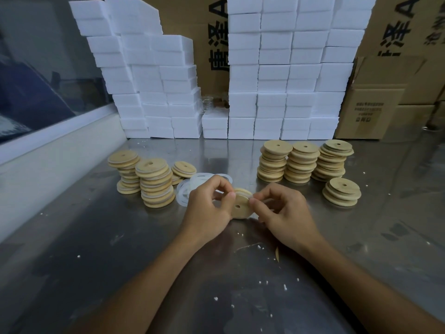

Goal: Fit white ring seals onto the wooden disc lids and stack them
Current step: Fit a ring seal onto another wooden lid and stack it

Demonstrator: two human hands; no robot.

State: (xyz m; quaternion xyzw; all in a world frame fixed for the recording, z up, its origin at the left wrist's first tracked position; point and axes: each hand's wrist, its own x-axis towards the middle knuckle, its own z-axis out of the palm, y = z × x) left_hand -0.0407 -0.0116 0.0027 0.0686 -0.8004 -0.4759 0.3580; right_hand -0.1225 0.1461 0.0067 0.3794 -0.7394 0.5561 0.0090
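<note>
Head view: my left hand [207, 206] and right hand [284, 210] pinch a tan, center-holed wooden lid [239, 205], tilted, mid-counter [96, 249].

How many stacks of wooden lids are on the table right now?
7. Three on the left: back, front, short one beside the loose rings. Three in a row on the right, plus a short one nearer. More may be hidden.
</note>
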